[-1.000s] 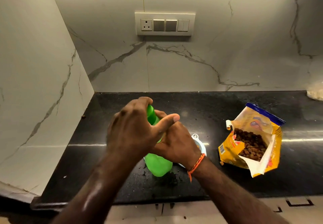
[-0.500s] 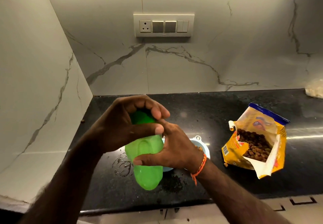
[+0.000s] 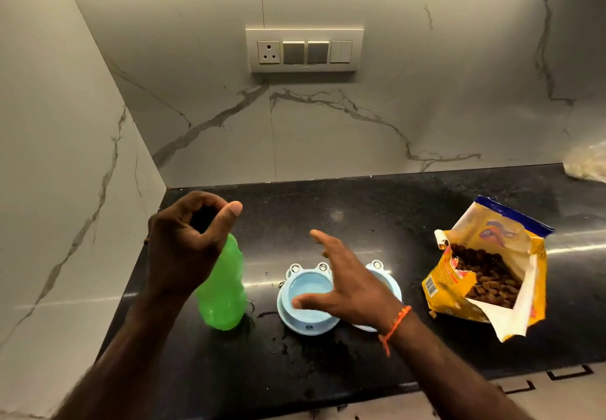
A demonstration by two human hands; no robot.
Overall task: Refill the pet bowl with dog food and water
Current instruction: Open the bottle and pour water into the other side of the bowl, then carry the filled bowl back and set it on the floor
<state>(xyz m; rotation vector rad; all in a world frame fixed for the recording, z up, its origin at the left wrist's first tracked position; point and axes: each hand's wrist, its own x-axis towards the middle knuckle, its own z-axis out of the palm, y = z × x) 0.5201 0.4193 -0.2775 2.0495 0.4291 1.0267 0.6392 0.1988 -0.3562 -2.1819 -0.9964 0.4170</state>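
A green water bottle (image 3: 226, 295) stands on the black counter (image 3: 344, 216), leaning slightly. My left hand (image 3: 187, 249) is at its top with fingers curled into a ring against the thumb; the bottle's neck is hidden behind the palm, so a grip cannot be made out. Right of the bottle sits a pale blue double pet bowl (image 3: 305, 321) with water in its left cup. My right hand (image 3: 347, 291) hovers over the bowl with fingers spread, hiding most of the right cup (image 3: 390, 285). A torn-open yellow dog food bag (image 3: 485, 268) full of brown kibble lies to the right.
Marble walls close the counter at the left and back, with a switch panel (image 3: 305, 50) on the back wall. Water drops and crumbs (image 3: 295, 347) lie in front of the bowl. A loose kibble piece (image 3: 433, 314) sits by the bag. A pale bundle (image 3: 587, 163) sits at back right.
The bottle went from tilted in both hands to standing on the counter at the left. My right hand let go and moved right over the bowl, which is now uncovered.
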